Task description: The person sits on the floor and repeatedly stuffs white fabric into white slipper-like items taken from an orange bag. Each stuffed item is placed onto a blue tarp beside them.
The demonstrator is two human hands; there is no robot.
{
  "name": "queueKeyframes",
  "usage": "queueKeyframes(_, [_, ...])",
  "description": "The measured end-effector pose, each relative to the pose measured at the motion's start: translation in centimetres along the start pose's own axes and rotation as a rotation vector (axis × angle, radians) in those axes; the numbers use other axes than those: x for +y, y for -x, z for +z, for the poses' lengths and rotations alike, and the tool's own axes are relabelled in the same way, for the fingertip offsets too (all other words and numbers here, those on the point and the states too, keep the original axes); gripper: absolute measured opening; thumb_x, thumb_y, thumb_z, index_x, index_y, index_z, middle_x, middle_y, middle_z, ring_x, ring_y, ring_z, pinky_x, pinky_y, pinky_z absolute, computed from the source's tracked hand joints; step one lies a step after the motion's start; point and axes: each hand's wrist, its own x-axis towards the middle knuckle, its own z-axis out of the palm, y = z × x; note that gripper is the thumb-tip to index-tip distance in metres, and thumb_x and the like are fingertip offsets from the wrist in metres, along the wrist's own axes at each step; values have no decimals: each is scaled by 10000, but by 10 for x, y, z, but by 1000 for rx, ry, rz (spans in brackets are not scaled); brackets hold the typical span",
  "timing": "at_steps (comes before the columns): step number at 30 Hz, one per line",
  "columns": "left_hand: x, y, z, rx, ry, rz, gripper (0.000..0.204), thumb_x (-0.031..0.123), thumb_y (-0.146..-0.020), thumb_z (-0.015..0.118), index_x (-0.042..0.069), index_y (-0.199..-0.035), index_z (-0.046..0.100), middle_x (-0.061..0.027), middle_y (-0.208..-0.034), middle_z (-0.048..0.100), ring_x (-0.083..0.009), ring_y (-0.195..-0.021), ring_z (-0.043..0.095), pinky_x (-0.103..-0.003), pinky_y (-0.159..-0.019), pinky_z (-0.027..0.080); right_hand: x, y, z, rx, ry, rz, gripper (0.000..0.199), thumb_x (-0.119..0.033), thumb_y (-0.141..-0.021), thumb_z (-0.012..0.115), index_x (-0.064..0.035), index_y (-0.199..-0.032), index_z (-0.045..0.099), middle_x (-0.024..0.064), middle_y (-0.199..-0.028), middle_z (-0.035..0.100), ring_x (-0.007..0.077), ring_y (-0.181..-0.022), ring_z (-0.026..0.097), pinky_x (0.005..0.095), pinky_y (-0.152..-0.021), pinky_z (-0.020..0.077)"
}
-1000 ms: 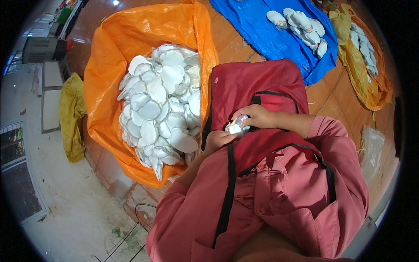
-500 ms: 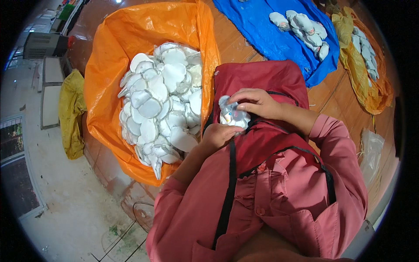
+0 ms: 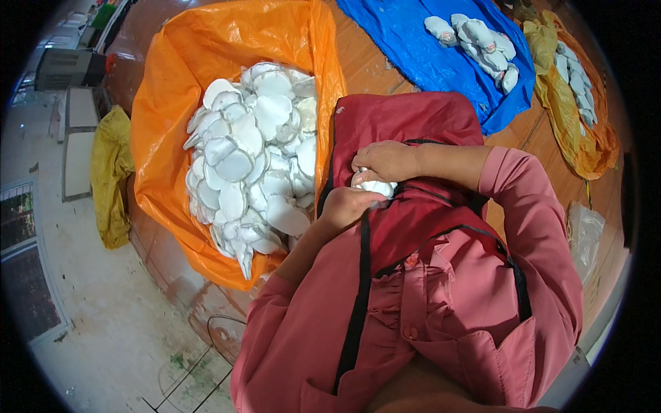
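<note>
Over my lap, on a dark red apron (image 3: pixel 406 113) with black edging, both hands meet around a small white, soft-looking piece (image 3: pixel 377 186). My left hand (image 3: pixel 349 206) grips its near side, thumb pressed along it. Closed over the far side is my right hand (image 3: pixel 389 161), with the fingers curled in. Much of the piece is hidden, so its exact kind cannot be told. Just left of my hands, an orange sack (image 3: pixel 155 138) gapes wide, heaped with flat, rounded white pads (image 3: pixel 234 165).
A blue sheet (image 3: pixel 385 31) at the far right carries several white bundles (image 3: pixel 482 48). Beyond it, a yellow and orange sack (image 3: pixel 599 155) holds more white pieces. A clear plastic bag (image 3: pixel 585 234) lies at right. A yellow sack (image 3: pixel 110 179) stands at left.
My right hand has come down and curled over the white piece, covering the upper part that showed before. The left hand keeps its grip in nearly the same place.
</note>
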Motion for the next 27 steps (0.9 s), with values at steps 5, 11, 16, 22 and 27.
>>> queueKeyframes(5, [-9, 7, 5, 84, 84, 114, 242, 96, -826, 633, 129, -1049, 719, -118, -832, 698, -284, -741, 684, -352, -616, 516, 9, 0, 23, 132, -60, 65, 396, -423, -954, 544, -33, -950, 617, 190, -897, 631, 388, -868, 612, 460, -752, 479])
queueKeyframes(11, [-4, 12, 3, 24, 100, 154, 245, 101, -855, 616, 117, -1081, 710, -86, -798, 684, -273, -702, 672, -345, -591, 498, 25, 11, 60, 310, -534, 88, 300, -311, -949, 601, -14, -910, 605, 154, -893, 590, 282, -860, 603, 370, -763, 473])
queueKeyframes(16, [-23, 24, 10, -26, 82, 160, 272, 174, -830, 593, 120, -1076, 697, -77, -712, 585, -284, -639, 612, -369, -551, 462, 19, 18, 69, 366, -604, 68, 293, -310, -958, 609, -20, -911, 609, 105, -865, 614, 210, -841, 600, 325, -746, 470])
queueKeyframes(22, [-36, 31, 16, -44, -55, 282, 341, 252, -786, 560, 119, -1080, 669, -82, -697, 516, -296, -604, 559, -403, -521, 426, 23, 21, 75, 190, -918, 255, 351, -375, -970, 598, -27, -933, 613, 55, -926, 620, 114, -893, 563, 274, -773, 458])
queueKeyframes(27, [-16, 20, 13, 23, -53, 187, 427, 196, -817, 570, 152, -1237, 633, -87, -764, 633, -289, -658, 629, -391, -567, 476, 16, 24, 61, 363, -662, 163, 303, -347, -947, 624, -44, -956, 626, 74, -927, 606, 179, -890, 577, 308, -792, 460])
